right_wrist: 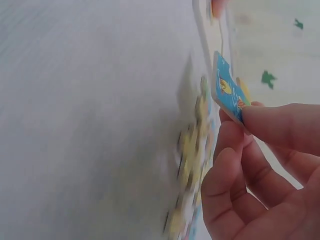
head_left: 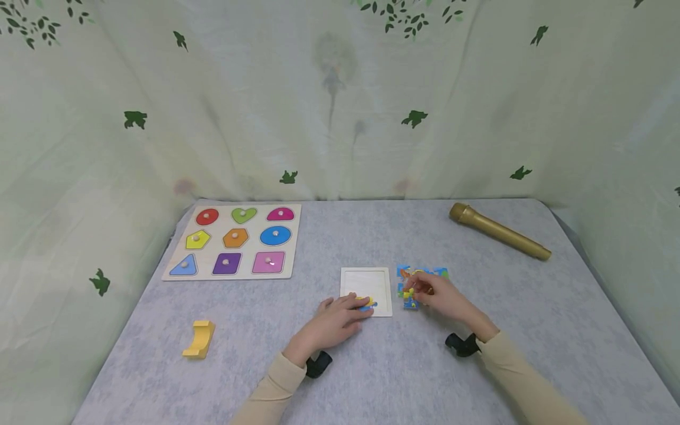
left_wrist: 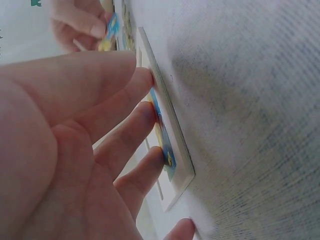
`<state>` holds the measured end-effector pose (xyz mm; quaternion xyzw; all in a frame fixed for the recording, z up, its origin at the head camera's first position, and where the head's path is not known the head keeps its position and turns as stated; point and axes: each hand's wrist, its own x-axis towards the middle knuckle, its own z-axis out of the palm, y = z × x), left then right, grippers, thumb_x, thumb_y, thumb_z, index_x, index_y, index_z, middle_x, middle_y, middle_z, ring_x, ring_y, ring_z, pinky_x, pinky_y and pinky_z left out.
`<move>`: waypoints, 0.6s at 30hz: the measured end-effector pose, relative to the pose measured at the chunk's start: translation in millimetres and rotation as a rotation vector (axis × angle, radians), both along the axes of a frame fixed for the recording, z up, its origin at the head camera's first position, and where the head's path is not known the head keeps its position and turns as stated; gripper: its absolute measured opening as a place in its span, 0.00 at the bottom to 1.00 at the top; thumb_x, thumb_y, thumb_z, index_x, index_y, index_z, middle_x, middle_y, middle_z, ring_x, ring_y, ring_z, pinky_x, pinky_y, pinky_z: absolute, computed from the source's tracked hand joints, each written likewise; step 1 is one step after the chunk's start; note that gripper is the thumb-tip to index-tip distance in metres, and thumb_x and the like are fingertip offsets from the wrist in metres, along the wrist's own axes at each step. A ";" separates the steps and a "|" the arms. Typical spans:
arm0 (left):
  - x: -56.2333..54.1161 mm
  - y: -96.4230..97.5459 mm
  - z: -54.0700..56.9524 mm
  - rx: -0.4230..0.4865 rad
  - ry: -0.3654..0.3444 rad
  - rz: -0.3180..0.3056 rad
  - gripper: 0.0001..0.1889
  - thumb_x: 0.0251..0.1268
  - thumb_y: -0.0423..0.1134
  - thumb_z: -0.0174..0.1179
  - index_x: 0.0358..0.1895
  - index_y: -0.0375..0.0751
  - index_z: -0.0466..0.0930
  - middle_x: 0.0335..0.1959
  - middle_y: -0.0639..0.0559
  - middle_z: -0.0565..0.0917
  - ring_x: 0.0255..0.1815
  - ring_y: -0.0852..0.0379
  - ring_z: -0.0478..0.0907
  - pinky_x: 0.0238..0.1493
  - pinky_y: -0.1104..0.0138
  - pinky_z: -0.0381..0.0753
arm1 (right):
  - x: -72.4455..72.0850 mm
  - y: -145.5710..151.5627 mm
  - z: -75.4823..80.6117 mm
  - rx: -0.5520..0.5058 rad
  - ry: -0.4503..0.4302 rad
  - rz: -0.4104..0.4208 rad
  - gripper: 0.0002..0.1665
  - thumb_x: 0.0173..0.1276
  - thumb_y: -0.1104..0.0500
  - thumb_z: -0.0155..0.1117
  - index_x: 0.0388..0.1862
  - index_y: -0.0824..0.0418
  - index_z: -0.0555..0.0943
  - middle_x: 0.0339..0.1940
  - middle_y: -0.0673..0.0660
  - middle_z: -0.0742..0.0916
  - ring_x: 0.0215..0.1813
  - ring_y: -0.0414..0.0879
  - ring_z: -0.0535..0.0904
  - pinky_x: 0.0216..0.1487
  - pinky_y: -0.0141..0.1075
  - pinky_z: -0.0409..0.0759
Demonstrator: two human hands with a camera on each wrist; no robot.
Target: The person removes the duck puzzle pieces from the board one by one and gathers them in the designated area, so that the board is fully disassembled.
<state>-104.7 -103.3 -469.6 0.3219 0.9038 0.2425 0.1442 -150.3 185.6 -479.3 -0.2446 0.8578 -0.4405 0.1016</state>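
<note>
A white square puzzle tray lies on the table in front of me. My left hand rests over its near left part, fingers extended and fingertips touching blue and yellow puzzle pieces inside the tray. Between thumb and fingers, my right hand pinches a blue jigsaw piece printed with small yellow figures. That piece is tilted and held above the table, right of the tray. Beneath and beside the right hand lie several loose puzzle pieces, partly hidden by it.
At the back left lies a shape board with knobbed coloured shapes. A yellow curved block sits at the left front. Toward the back right is a gold microphone-shaped stick. A printed curtain hangs behind the table.
</note>
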 end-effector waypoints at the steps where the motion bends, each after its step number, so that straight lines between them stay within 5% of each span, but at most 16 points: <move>1: 0.3 0.0 0.3 0.004 -0.002 0.000 0.20 0.72 0.38 0.53 0.65 0.44 0.74 0.69 0.50 0.68 0.72 0.44 0.55 0.64 0.37 0.50 | 1.7 6.9 0.4 0.005 -0.004 -0.013 0.06 0.66 0.69 0.61 0.41 0.63 0.79 0.32 0.51 0.80 0.35 0.43 0.74 0.34 0.34 0.74; 10: 1.3 -0.6 0.7 0.027 -0.011 -0.001 0.20 0.72 0.37 0.53 0.65 0.42 0.74 0.69 0.49 0.68 0.73 0.43 0.55 0.64 0.37 0.49 | 18.9 58.0 5.1 0.062 -0.014 -0.099 0.08 0.66 0.71 0.60 0.42 0.65 0.80 0.31 0.52 0.79 0.33 0.42 0.73 0.33 0.33 0.74; 18: 1.0 -1.7 -0.6 0.041 -0.017 -0.003 0.20 0.72 0.38 0.53 0.65 0.42 0.74 0.69 0.49 0.67 0.73 0.43 0.54 0.64 0.37 0.48 | 26.7 66.9 7.1 0.070 -0.109 -0.130 0.08 0.63 0.71 0.62 0.41 0.66 0.79 0.29 0.53 0.79 0.31 0.42 0.72 0.30 0.31 0.72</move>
